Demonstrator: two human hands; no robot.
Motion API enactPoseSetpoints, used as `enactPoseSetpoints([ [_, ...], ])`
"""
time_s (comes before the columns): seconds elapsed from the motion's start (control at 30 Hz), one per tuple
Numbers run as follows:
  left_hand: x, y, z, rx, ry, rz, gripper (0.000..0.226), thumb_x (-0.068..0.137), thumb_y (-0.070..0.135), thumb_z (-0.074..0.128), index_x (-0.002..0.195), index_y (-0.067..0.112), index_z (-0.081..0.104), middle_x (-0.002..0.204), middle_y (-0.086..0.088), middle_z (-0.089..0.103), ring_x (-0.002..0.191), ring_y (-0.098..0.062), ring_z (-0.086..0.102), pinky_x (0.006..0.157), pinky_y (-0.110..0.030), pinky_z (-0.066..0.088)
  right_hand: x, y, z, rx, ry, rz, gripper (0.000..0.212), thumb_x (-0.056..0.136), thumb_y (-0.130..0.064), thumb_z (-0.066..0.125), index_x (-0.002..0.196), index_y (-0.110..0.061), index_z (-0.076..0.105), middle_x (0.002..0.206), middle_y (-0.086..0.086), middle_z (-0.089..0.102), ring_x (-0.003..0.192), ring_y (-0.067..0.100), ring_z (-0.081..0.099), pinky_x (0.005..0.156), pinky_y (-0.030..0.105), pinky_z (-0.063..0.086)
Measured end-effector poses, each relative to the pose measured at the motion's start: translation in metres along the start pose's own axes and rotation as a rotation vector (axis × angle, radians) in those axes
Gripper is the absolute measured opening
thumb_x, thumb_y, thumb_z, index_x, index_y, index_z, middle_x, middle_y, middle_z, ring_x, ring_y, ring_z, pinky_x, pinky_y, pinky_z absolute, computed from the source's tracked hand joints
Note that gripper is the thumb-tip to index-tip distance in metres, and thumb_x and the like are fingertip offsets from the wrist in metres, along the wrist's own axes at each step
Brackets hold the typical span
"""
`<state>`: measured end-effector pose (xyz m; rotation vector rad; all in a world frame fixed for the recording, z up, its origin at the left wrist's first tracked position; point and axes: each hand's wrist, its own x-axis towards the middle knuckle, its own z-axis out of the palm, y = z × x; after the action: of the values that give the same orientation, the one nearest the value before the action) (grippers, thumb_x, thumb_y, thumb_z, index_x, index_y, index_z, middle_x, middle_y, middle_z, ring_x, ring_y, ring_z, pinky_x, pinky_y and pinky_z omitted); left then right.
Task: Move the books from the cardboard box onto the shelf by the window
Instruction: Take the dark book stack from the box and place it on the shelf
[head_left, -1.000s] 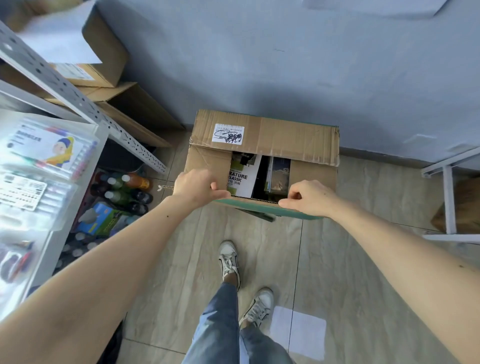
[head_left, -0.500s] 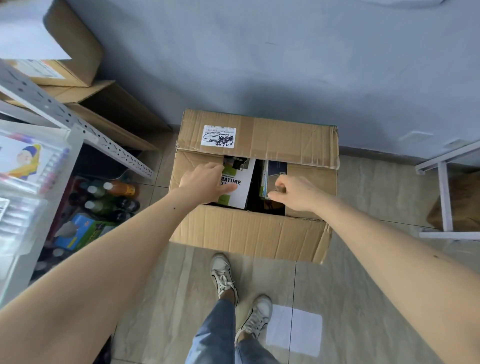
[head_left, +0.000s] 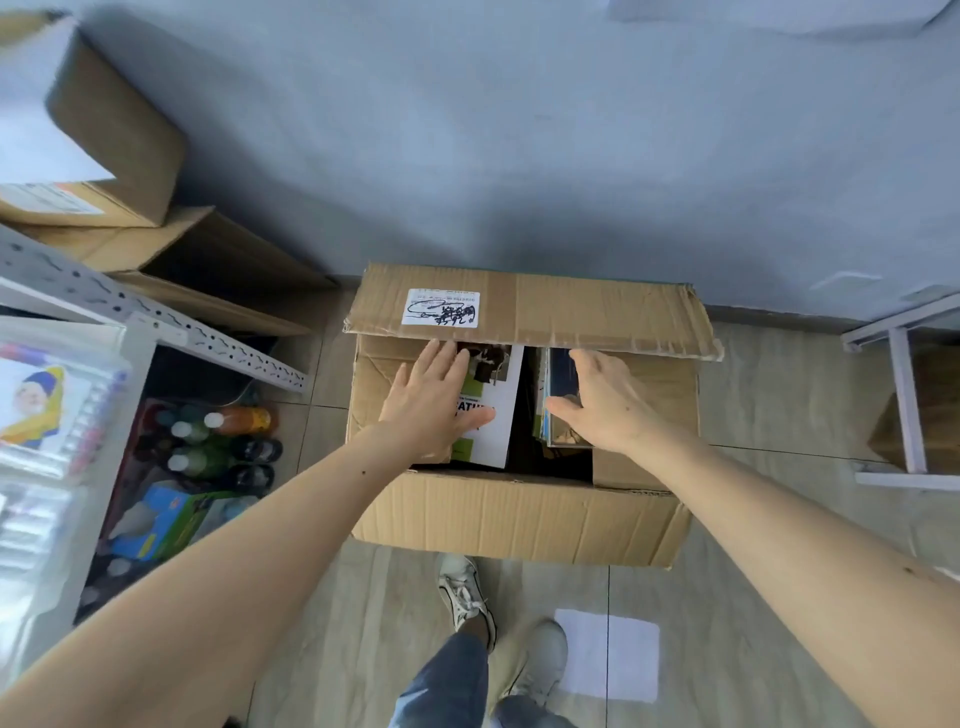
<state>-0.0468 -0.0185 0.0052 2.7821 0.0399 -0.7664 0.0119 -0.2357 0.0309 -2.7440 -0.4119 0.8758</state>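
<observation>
Setting: tiled floor (head_left: 363, 623) against a grey-blue wall, daylight from above; no window in view.

Item 1, cardboard box (head_left: 514, 514): sits on the floor against the wall, just ahead of my shoes. Far flap (head_left: 530, 314) half folded over the opening, with a white scribbled label; near flap hangs down the front, which I judge leaves the opening clear for reaching in.

Item 2, white book (head_left: 496, 415): lies flat in the left half of the box, cover up, green panels and partly covered lettering.

Item 3, stack of books (head_left: 558, 395): right half of the box, glossy dark cover on top, page edges showing toward the centre gap.

Item 4, left hand (head_left: 434, 400): palm down on the white book, fingers spread and flat, thumb across the cover. Grip spread, nothing pinched yet; likely feeling for an edge.

Item 5, right hand (head_left: 602, 400): open, fingers extended over the top of the stack, thumb at its near edge. Grip spread, not closed on anything.

Item 6, metal rack (head_left: 156, 322): to my left, bottles (head_left: 218, 441) beneath, plastic packs in front. Whether this is the target shelf, I cannot tell.

Status: all visible books are in the box; none lifted.
</observation>
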Motion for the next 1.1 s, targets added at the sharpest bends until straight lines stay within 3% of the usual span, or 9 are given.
enactPoseSetpoints([
  [0.1, 0.001, 0.01, -0.032, 0.006, 0.08, 0.018, 0.09, 0.089, 0.066, 0.041, 0.156, 0.019, 0.002, 0.164, -0.003, -0.009, 0.151, -0.021, -0.014, 0.121, -0.051, 0.005, 0.001, -0.008, -0.024, -0.082, 0.178, -0.026, 0.077, 0.091, -0.048, 0.057, 0.15, -0.008, 0.027, 0.152, 0.012, 0.039, 0.141, 0.029, 0.034, 0.109, 0.042, 0.036],
  [0.2, 0.022, 0.017, -0.059, 0.02, 0.126, 0.015, 0.093, 0.088, 0.068, 0.039, 0.155, 0.018, -0.002, 0.164, -0.003, -0.012, 0.15, -0.021, -0.016, 0.121, -0.053, 0.004, 0.014, -0.015, -0.047, -0.111, 0.277, -0.039, 0.08, 0.092, -0.048, 0.057, 0.152, -0.008, 0.022, 0.159, 0.013, 0.026, 0.147, 0.03, 0.024, 0.117, 0.042, 0.026],
  [0.37, 0.073, 0.017, -0.076, 0.09, 0.102, 0.002, 0.097, 0.088, 0.072, 0.032, 0.154, 0.014, -0.011, 0.162, -0.003, -0.02, 0.149, -0.022, -0.02, 0.12, -0.053, -0.001, 0.058, -0.011, -0.066, -0.174, 0.274, -0.035, 0.085, 0.092, -0.052, 0.054, 0.155, -0.011, 0.014, 0.165, 0.009, 0.003, 0.151, 0.03, 0.009, 0.12, 0.047, 0.017],
  [0.57, 0.13, 0.002, -0.057, 0.084, 0.026, -0.077, 0.098, 0.089, 0.071, 0.03, 0.153, 0.012, -0.014, 0.161, -0.004, -0.024, 0.148, -0.021, -0.022, 0.119, -0.055, -0.004, 0.12, 0.014, -0.06, -0.183, 0.233, -0.012, 0.085, 0.091, -0.054, 0.054, 0.155, -0.013, 0.015, 0.166, 0.006, -0.005, 0.152, 0.028, 0.002, 0.121, 0.05, 0.013],
  [0.83, 0.13, 0.0, -0.023, 0.079, -0.062, -0.079, 0.096, 0.089, 0.07, 0.029, 0.154, 0.011, -0.01, 0.163, -0.004, -0.015, 0.15, -0.02, -0.016, 0.122, -0.05, -0.001, 0.125, 0.039, -0.03, -0.204, 0.106, -0.046, 0.07, 0.095, -0.051, 0.05, 0.151, -0.015, 0.029, 0.165, 0.005, 0.009, 0.152, 0.027, 0.009, 0.122, 0.046, 0.012],
  [1.0, 0.1, 0.0, 0.0, 0.12, -0.197, -0.045, 0.092, 0.089, 0.071, 0.023, 0.156, 0.012, 0.001, 0.165, -0.005, 0.002, 0.151, -0.02, -0.007, 0.122, -0.05, -0.002, 0.091, 0.048, -0.001, -0.202, 0.099, -0.076, 0.058, 0.096, -0.046, 0.049, 0.144, -0.016, 0.045, 0.159, 0.004, 0.032, 0.148, 0.023, 0.023, 0.119, 0.041, 0.018],
  [1.1, 0.081, 0.002, 0.01, 0.196, -0.221, -0.035, 0.087, 0.091, 0.069, 0.02, 0.155, 0.012, 0.007, 0.164, -0.004, 0.009, 0.151, -0.022, -0.011, 0.12, -0.054, -0.008, 0.072, 0.05, 0.014, -0.236, 0.099, -0.066, 0.055, 0.096, -0.048, 0.048, 0.141, -0.016, 0.051, 0.159, 0.005, 0.031, 0.148, 0.025, 0.021, 0.119, 0.043, 0.018],
])
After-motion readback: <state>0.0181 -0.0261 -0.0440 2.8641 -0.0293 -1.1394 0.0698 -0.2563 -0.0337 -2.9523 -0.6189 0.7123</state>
